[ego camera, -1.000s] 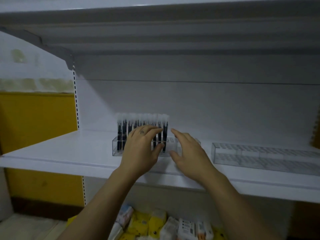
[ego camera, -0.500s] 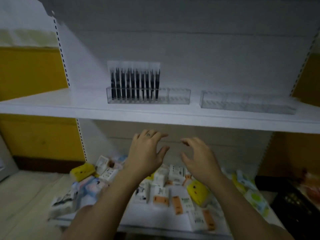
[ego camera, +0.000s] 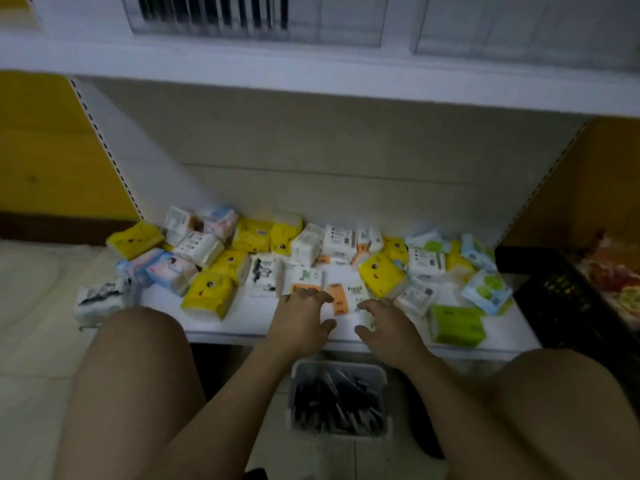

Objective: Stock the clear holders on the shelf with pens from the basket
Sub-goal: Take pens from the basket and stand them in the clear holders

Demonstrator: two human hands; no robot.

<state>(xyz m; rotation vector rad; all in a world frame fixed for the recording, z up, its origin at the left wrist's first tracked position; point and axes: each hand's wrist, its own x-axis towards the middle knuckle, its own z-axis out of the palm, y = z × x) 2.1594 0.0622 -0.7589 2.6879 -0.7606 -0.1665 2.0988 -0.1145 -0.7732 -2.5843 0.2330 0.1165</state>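
A pale basket [ego camera: 381,372] of dark pens [ego camera: 334,398] sits on the floor between my knees. My left hand [ego camera: 299,322] and my right hand [ego camera: 389,327] hover side by side just above and beyond it, fingers spread, both empty. At the top edge, a clear holder [ego camera: 346,27] on the white shelf [ego camera: 311,74] carries a row of black pens [ego camera: 221,12] in its left part. A second clear holder [ego camera: 519,32] stands to its right with no pens visible.
The lower shelf [ego camera: 256,323] holds several tissue packs [ego camera: 207,294] in yellow, white, pink and green. A black crate [ego camera: 561,303] with colourful packets stands at the right. My bare knees flank the basket. Yellow wall panels sit on both sides.
My view has tilted down from the upper shelf to the floor. Both hands dropped from the pen holder to just above the basket, which has come into sight.
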